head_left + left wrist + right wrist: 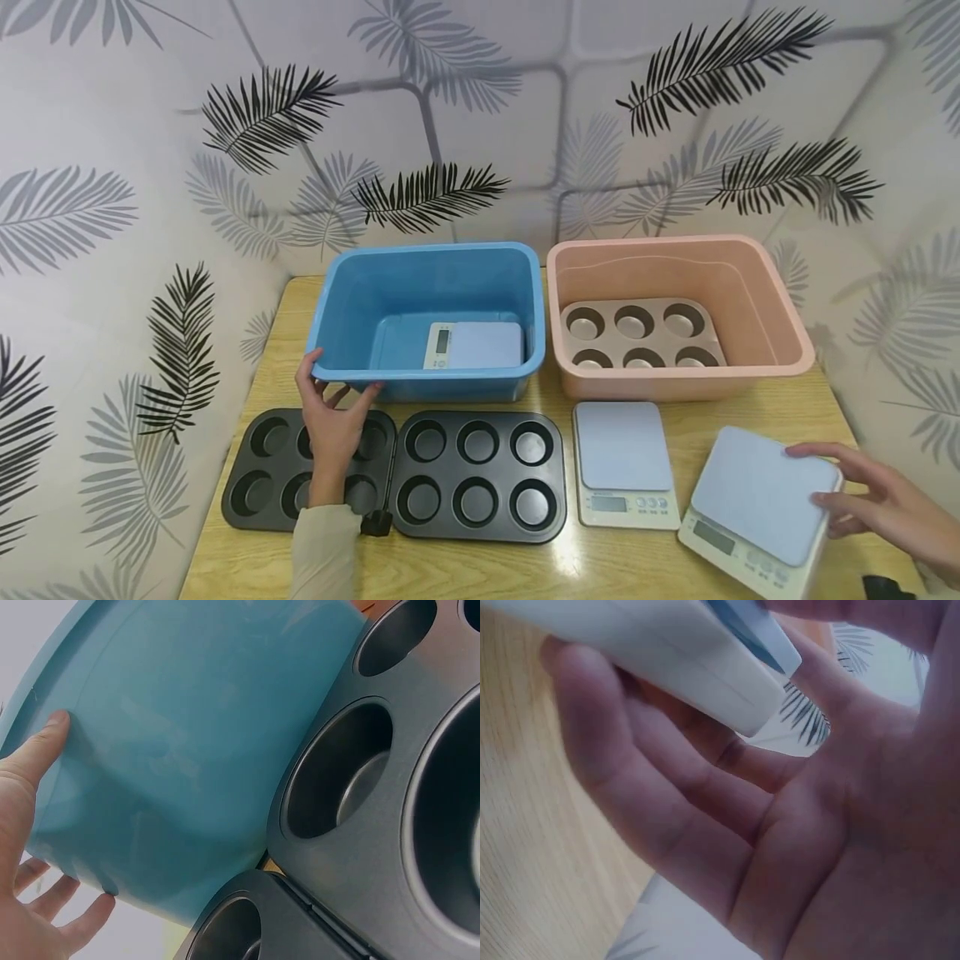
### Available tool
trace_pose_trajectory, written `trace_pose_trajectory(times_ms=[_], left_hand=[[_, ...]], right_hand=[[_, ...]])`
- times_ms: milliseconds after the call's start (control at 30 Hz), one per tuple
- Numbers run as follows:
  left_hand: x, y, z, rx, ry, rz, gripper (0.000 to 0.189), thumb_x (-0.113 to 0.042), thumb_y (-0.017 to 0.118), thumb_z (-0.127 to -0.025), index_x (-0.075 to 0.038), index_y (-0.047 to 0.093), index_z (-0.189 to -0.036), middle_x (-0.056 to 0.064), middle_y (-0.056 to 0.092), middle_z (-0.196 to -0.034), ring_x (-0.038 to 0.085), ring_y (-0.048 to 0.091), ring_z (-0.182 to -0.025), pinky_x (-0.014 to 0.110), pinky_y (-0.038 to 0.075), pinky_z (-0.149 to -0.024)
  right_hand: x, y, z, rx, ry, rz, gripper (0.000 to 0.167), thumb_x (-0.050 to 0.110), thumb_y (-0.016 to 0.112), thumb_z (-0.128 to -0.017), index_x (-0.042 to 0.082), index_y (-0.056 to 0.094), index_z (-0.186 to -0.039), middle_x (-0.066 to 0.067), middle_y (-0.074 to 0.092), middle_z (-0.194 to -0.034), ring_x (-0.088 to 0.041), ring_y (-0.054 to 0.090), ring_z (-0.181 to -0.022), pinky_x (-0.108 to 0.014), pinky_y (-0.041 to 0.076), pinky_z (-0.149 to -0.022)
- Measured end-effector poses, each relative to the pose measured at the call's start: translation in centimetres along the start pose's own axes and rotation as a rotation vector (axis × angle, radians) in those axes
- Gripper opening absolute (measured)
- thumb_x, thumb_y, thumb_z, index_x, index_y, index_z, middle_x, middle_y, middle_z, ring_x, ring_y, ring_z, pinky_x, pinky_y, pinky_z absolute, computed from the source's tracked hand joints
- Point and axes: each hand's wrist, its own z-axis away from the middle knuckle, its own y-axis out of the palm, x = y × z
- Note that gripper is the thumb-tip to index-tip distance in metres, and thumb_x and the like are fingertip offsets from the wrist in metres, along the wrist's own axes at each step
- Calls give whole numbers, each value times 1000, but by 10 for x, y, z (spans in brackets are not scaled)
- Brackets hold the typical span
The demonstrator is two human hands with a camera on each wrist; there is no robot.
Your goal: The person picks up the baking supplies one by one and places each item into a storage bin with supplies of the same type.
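At the front left corner of a blue plastic bin (442, 387), my left hand (333, 429) holds the rim, thumb against the front wall and fingers round the side. The left wrist view shows that thumb (46, 742) on the blue wall. My right hand (881, 500) grips the right edge of a white kitchen scale (768, 496), which sits turned at an angle at the table's right; the right wrist view shows fingers (667, 802) curled under its edge. Another kitchen scale (625, 450) lies beside it. Inside the blue bin rests a third scale (483, 344).
Two dark muffin tins (477, 479) lie side by side before the blue bin, the left one partly under my left forearm. A pink bin (675, 383) with a brownish muffin tin (641, 342) inside stands right of the blue bin. A patterned wall rises behind the wooden table (517, 575).
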Motion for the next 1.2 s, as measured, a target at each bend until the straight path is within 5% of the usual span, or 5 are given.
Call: trace_pose_trajectory(times_ms=[367, 800, 967, 1200], left_hand=[[-1, 1, 0, -4, 5, 6, 94, 6, 86, -88, -4, 32, -164, 24, 27, -174, 39, 46, -147, 72, 45, -111], [11, 0, -3, -4, 10, -2, 96, 7, 86, -87, -5, 31, -165, 24, 26, -175, 41, 45, -149, 74, 44, -111], [30, -1, -7, -14, 11, -9, 100, 6, 88, -86, -9, 31, -166, 20, 27, -176, 40, 46, -148, 72, 46, -111], [34, -3, -7, -3, 19, -10, 99, -1, 90, -87, -17, 33, -166, 15, 30, -175, 40, 47, -149, 71, 48, -111]], right_hand=[[0, -3, 16, -78, -89, -50, 67, -7, 57, -108, 16, 43, -169, 47, 46, -143, -16, 80, -93, -47, 68, -69], [14, 3, 11, -47, -437, -329, 73, -35, 42, -95, -13, 32, -165, 14, 55, -163, -16, 79, -110, -50, 66, -65], [19, 5, 6, -52, -479, -376, 72, -35, 36, -97, -14, 31, -165, 8, 54, -161, -13, 77, -117, -45, 68, -70], [34, 8, -4, -44, -528, -439, 72, -34, 30, -98, -13, 26, -166, 3, 46, -167, -14, 73, -125, -42, 68, -76]])
